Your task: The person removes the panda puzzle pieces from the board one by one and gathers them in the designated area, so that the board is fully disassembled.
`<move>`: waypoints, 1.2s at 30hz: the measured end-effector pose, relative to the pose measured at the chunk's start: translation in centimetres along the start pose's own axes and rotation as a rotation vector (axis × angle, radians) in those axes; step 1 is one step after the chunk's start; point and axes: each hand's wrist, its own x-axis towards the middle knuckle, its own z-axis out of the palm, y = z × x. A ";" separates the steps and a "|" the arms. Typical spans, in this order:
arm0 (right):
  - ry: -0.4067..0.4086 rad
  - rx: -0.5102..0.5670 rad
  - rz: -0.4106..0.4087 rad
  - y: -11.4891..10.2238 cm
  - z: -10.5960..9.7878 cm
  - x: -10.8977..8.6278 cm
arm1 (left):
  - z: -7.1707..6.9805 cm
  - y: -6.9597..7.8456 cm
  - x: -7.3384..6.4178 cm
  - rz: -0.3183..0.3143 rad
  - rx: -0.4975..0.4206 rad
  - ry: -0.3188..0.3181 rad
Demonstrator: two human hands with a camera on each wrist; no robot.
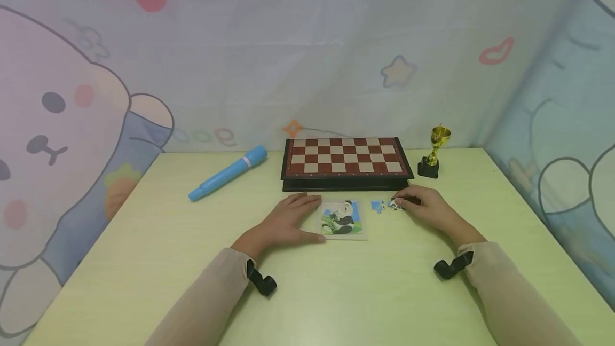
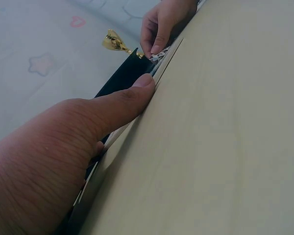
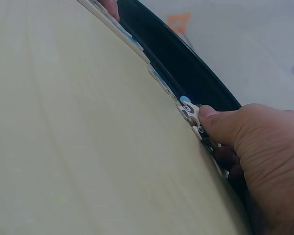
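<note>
A small jigsaw puzzle in a pale frame (image 1: pixel 343 237) lies on the table, showing a panda with green leaves. My left hand (image 1: pixel 287 223) rests at its left side, fingers extended along the upper left corner and thumb at the lower left edge. To the right of the frame is a loose blue puzzle piece (image 1: pixel 377 206). Farther right, my right hand (image 1: pixel 428 209) pinches a puzzle piece with a panda face (image 3: pixel 190 110) between thumb and fingers, low at the tabletop. Those fingertips partly hide the piece, and another black-and-white bit shows just below it.
Behind the puzzle stands a black box with a red-and-white chessboard top (image 1: pixel 345 157). A gold trophy cup (image 1: pixel 434 148) on a black base is at the back right. A blue, marker-shaped tube (image 1: pixel 228 173) lies at the back left. A printed cloth (image 1: pixel 307 57) hangs behind the table.
</note>
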 end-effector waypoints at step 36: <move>0.037 -0.074 -0.014 -0.5 0.4 0.2 | -0.2 0.1 -0.1 -0.003 0.000 -0.010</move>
